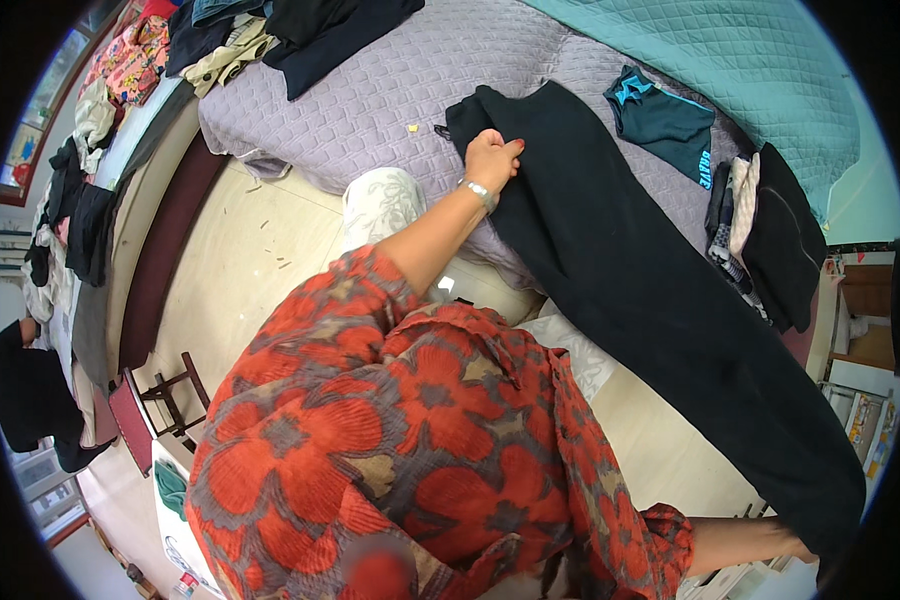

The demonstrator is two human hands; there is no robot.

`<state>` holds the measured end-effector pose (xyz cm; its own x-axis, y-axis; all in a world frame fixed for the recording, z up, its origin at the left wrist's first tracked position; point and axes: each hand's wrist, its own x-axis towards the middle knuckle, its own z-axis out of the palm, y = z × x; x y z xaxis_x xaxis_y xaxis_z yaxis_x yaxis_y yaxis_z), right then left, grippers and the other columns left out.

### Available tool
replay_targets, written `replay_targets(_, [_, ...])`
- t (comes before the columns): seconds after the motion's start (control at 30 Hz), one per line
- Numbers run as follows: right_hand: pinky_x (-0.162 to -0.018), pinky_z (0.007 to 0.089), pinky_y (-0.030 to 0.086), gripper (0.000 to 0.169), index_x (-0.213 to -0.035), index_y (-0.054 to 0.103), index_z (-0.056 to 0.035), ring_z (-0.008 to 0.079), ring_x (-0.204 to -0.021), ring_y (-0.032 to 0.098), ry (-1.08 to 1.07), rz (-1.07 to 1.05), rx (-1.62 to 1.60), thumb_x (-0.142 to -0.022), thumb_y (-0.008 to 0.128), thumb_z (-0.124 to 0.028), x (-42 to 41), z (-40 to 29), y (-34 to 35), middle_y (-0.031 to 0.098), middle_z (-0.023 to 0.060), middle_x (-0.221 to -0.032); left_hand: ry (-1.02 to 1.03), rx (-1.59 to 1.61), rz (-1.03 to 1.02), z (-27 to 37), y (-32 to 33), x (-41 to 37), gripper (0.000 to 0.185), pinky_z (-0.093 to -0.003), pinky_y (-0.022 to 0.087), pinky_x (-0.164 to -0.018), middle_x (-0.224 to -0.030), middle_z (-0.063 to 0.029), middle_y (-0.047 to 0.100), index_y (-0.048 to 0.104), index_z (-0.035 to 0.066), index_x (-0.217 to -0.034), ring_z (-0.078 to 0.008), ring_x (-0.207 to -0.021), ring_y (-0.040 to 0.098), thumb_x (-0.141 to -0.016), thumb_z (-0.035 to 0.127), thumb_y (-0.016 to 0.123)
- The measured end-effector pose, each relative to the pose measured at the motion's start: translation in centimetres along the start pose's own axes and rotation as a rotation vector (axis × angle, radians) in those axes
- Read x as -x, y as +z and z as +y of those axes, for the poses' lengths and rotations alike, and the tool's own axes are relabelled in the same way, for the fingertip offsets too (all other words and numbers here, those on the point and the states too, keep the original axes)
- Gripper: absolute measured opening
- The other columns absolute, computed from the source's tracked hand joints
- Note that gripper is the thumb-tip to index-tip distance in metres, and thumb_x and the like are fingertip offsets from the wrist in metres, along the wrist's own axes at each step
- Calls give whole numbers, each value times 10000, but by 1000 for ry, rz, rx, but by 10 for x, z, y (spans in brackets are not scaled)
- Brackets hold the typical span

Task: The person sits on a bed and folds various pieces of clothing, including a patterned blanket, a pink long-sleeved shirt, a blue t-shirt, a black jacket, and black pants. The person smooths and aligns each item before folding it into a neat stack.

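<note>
A pair of black trousers [615, 217] stretches from the quilted bedspread down past the bed's edge to the lower right. Near the waist end, my left hand [493, 161] pinches the cloth between thumb and fingers; a bracelet circles that wrist. Far to the right, my right hand [799, 544] grips the lower leg end, its fingers mostly hidden by the fabric. Just beyond the trousers lies a dark teal garment [664, 124] with light blue lettering. Several folded clothes [765, 232] stand bunched to the right of it, some black, some patterned.
The grey-lilac bedspread [345, 97] carries dark clothes [337, 37] at its far left. A teal quilt [720, 45] covers the far right. More clothes [90, 225] lie along another bed at left, where a person in black [34, 397] stands. A stool [139, 420] is nearby.
</note>
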<state>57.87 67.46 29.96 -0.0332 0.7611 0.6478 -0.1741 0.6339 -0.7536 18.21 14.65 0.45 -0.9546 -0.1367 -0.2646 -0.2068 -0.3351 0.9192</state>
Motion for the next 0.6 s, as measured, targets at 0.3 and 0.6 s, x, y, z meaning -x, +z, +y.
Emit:
replay_targets(0.3, [-1000, 428, 362, 423, -1271, 437, -25, 296, -1104, 512, 9, -31, -13, -918, 446, -258, -3, 9, 3, 510, 140, -1245, 88, -293, 75, -44, -54, 7, 284, -272, 364, -468, -570, -11, 431, 393, 71, -694, -104, -510, 431, -772, 104, 665])
replay_targets(0.6, [-1008, 429, 353, 427, -1269, 442, -26, 296, -1108, 510, 29, -23, -29, -919, 443, -272, 4, 12, -5, 513, 139, -1242, 261, -329, 386, -102, -71, -20, 266, -331, 429, -684, -726, -82, 484, 446, 41, -864, -225, -678, 495, -660, 47, 616])
